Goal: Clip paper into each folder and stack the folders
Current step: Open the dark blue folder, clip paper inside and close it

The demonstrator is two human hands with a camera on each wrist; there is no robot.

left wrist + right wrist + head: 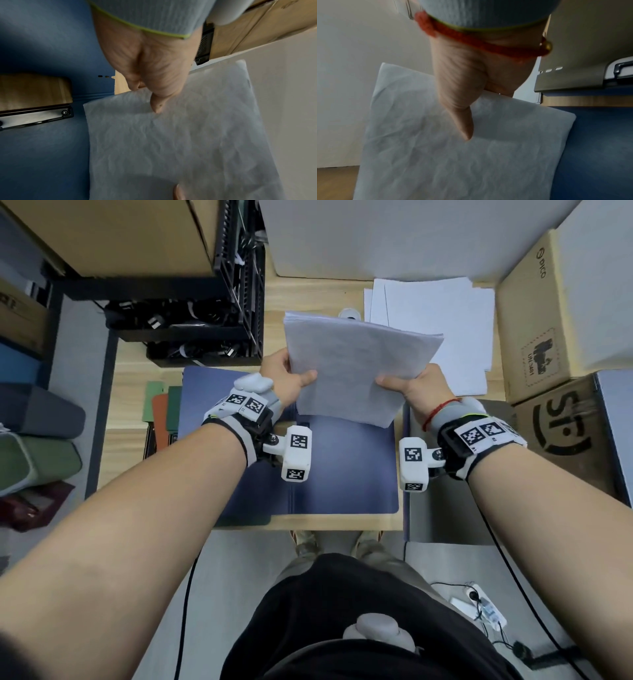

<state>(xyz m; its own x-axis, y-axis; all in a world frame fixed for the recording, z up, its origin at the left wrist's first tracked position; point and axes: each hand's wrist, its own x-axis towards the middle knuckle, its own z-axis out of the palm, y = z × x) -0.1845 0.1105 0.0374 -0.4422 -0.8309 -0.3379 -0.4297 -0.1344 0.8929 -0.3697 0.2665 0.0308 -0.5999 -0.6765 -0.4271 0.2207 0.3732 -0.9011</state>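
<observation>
Both grips are closed on the paper [359, 364]: left hand [286, 380] pinches its near-left edge, thumb on top; right hand [416, 386] pinches the near-right edge the same way. From the wrist views I see each thumb flat on the top sheet; the fingers underneath are hidden.

Paper is a thin sheaf, wrinkled, held off the bench [130, 446] and tilted, far edge up. It hangs over the far part of the open blue folder [342, 474], not touching it as far as I can tell.

Reading of the hold: two hands on opposite edges keep the sheets square and together; one hand would let them fan or droop.

Folder lies opened flat near the bench's front edge. Its black clip [34, 119] shows in the left wrist view, well to the side of the paper. I cannot tell whether the clip is raised.

Loose sheets [442, 313] lie beyond the folder, likely the supply. Closed folders in green and orange [161, 412] peek out at the left of the blue one. A grey folder [445, 508] sits at the right.

Judgement: the step in hand is lining up the sheaf before seating it under the clip. Clipping not yet done for this folder.
</observation>
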